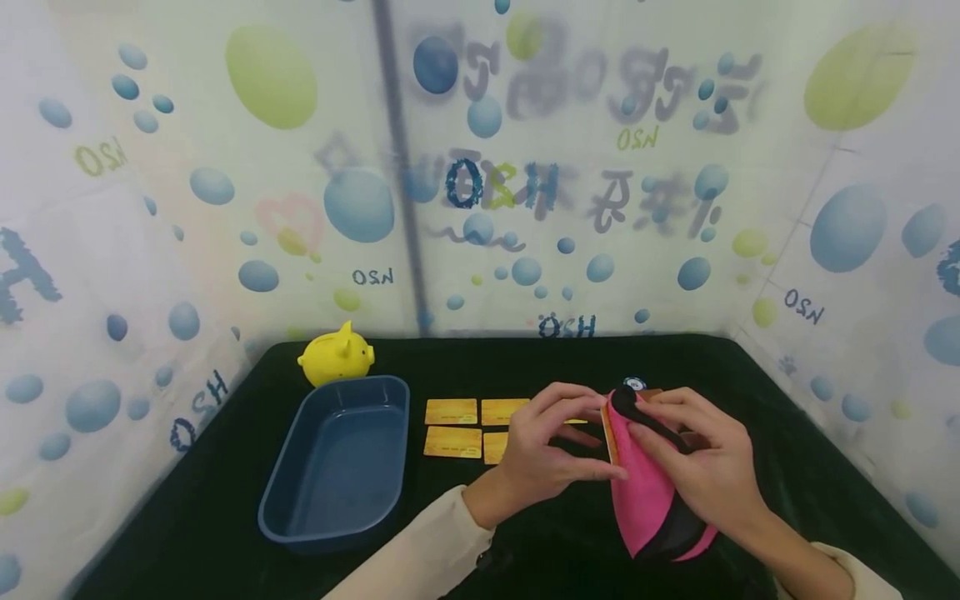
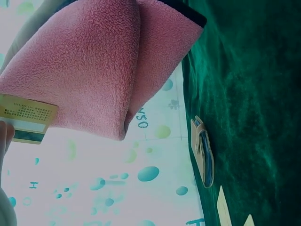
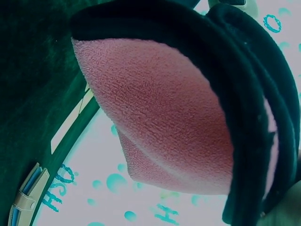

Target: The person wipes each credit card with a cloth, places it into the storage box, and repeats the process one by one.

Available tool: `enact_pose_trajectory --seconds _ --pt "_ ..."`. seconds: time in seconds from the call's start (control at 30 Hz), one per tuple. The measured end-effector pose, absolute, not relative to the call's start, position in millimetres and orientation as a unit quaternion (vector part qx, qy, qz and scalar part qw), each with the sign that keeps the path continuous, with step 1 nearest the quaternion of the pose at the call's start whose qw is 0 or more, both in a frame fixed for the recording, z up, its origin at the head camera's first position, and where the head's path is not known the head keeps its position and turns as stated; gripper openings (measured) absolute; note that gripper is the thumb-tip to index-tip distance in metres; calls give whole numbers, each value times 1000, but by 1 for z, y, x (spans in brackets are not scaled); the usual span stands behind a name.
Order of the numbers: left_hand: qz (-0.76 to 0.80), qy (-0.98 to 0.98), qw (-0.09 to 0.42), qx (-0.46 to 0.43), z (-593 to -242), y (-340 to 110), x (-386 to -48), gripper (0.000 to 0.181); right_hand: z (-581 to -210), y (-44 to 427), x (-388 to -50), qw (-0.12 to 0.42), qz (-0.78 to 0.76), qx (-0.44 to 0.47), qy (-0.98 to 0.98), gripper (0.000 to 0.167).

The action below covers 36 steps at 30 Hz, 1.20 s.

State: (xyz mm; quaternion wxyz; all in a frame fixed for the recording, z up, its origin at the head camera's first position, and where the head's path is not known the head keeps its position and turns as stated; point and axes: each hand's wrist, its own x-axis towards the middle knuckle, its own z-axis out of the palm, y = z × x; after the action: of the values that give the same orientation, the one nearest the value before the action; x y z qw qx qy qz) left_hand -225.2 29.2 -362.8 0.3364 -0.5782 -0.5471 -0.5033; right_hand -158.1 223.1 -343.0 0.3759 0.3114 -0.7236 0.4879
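1. pink cloth (image 1: 637, 492) is up off the dark table cover (image 1: 217, 500), in front of the person, right of the gold cards (image 1: 451, 412) laid in rows.
2. right hand (image 1: 705, 454): thumb and fingers clamped on the upper part of the cloth, rest of it hangs in folds.
3. left hand (image 1: 551, 442): fingers pinch a held card (image 2: 28, 113) at the cloth's left edge. head view gives only a thin strip of it; left wrist view gives the printed back with dark stripe. can't tell how much of it touches cloth.
4. cloth handling, my read: light, soft, floppy. fuzzy pile should grip well, low slip. nothing to break. sags wherever unsupported.
5. best hold on cloth: black trim (image 3: 249, 122), looks thicker, probably keeps shape better than the pink. take several layers at once.
6. held card, my read: light, thin, fairly stiff, bends if squeezed end to end. smooth faces, likelier to slip than cloth. take opposite edges, light force, leave the face bare.
7. risk: a loose fold snagging the card. keep slack gathered in the right hand.
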Motion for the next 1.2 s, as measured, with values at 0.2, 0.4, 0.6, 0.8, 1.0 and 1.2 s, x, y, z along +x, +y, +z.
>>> enact_pose_trajectory --seconds 0.2,0.4,0.6,0.8,1.0,1.2 --pt "-485 -546 348 -588 -363 28 -226 71 -345 224 -158 374 478 296 -738 41" --pt "-465 -540 371 -595 -360 26 -226 70 -348 227 -162 372 477 294 -740 41" --pt "-457 -530 389 -599 -359 27 -226 70 -349 230 -164 376 466 287 -748 42" --pt "-459 -525 396 -597 -359 27 -225 69 -350 233 -167 378 463 284 -750 41" --pt "-462 -525 399 -593 -358 27 -225 67 -348 236 -167 359 458 257 -772 41" --pt "-464 -522 399 -594 -358 26 -225 66 -349 239 -170 356 455 244 -779 38"
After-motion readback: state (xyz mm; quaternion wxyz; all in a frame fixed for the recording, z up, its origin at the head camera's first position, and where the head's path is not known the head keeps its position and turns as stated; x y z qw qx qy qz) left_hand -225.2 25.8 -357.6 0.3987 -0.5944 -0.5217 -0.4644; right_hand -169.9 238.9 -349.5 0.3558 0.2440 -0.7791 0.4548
